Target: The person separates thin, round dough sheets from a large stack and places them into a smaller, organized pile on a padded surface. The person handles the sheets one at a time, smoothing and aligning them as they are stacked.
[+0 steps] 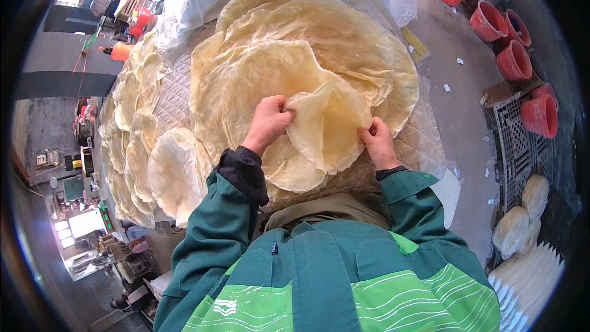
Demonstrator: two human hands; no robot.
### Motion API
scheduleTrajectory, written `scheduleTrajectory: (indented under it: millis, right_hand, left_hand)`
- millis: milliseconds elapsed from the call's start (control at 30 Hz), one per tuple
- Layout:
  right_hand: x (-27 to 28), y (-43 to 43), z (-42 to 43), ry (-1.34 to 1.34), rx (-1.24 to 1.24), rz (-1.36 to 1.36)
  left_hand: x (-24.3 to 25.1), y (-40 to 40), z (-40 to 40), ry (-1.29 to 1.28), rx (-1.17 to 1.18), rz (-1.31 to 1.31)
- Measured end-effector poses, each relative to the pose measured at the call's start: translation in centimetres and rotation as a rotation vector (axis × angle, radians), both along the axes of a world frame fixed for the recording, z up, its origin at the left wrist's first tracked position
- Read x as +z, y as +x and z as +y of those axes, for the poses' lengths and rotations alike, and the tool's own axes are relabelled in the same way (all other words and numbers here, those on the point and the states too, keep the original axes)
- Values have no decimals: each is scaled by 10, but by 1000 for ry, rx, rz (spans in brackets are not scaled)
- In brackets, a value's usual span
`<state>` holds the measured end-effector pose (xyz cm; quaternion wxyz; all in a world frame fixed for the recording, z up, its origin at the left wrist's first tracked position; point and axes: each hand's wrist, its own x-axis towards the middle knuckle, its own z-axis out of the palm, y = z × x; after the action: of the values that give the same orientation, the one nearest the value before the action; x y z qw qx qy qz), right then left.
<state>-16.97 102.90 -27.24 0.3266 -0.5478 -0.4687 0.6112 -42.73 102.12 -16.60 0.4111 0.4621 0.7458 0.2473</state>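
A small, thin, pale yellow round sheet (339, 122), which looks like dried bean-curd skin, is stretched between my two hands with a fold standing up across it. My left hand (272, 120) pinches its left edge between thumb and fingers. At the right edge, my right hand (379, 142) grips it the same way. Beneath lies a larger sheet (258, 71) with a ragged rim, on top of a broad stack of wide round sheets (364, 37). Part of another small sheet (295, 170) shows under the held one, close to my body.
A quilted cloth (177, 97) covers the work surface. Overlapping smaller sheets (138, 147) lie at the left. White plastic sheeting (198, 7) is bunched at the far edge. On the floor to the right stand red buckets (514, 61) and a plastic crate (514, 138).
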Motion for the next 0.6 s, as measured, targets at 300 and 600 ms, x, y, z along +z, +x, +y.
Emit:
scheduleTrajectory:
  millis: [300, 600]
  right_hand:
    - [29, -63, 18, 636, 3, -171]
    - [40, -89, 4, 654, 468, -473]
  left_hand:
    - [-48, 62, 40, 304, -140, 170]
    - [28, -66, -36, 165, 333, -726]
